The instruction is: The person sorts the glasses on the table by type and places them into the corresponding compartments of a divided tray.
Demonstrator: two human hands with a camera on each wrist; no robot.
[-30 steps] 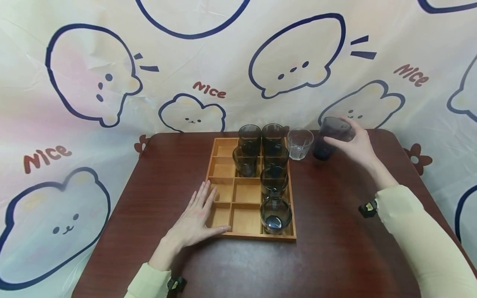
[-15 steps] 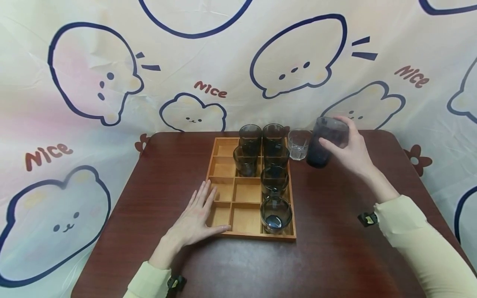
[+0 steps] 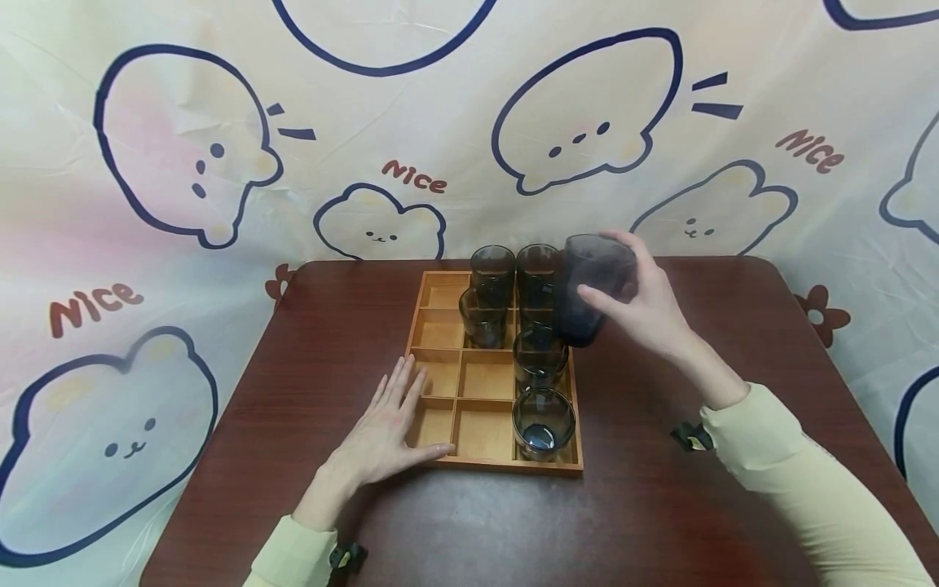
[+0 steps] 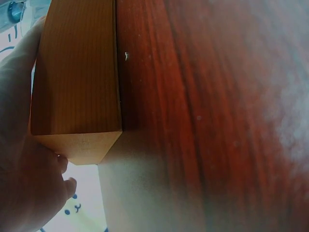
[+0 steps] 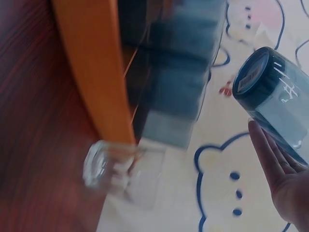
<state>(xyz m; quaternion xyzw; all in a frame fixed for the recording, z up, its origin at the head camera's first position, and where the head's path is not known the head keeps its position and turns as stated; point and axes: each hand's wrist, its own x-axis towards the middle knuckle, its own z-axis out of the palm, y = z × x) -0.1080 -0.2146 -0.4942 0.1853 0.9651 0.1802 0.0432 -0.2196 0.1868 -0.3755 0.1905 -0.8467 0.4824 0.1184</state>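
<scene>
My right hand (image 3: pixel 649 306) grips a tall dark-tinted drinking glass (image 3: pixel 587 285) around its side and holds it tilted over the right edge of the wooden compartment tray (image 3: pixel 506 466). In the right wrist view, the barcode label on the base of the held glass (image 5: pixel 277 96) shows. Several dark glasses stand in the tray, filling most of its right column and the far part of the middle one; the nearest glass (image 3: pixel 543 424) sits in the front right compartment. My left hand (image 3: pixel 381 432) rests with spread fingers at the tray's front left corner, also along the tray wall (image 4: pixel 77 72) in the left wrist view.
A clear faceted glass (image 5: pixel 123 171) stands on the table just outside the tray's far right side; the held glass hides it in the head view. A cartoon-printed curtain (image 3: pixel 469 122) hangs behind the dark red table (image 3: pixel 660 489).
My right hand has carried the dark glass leftward and nearer, from the table's far right to over the tray's right edge. My left hand has stayed in place.
</scene>
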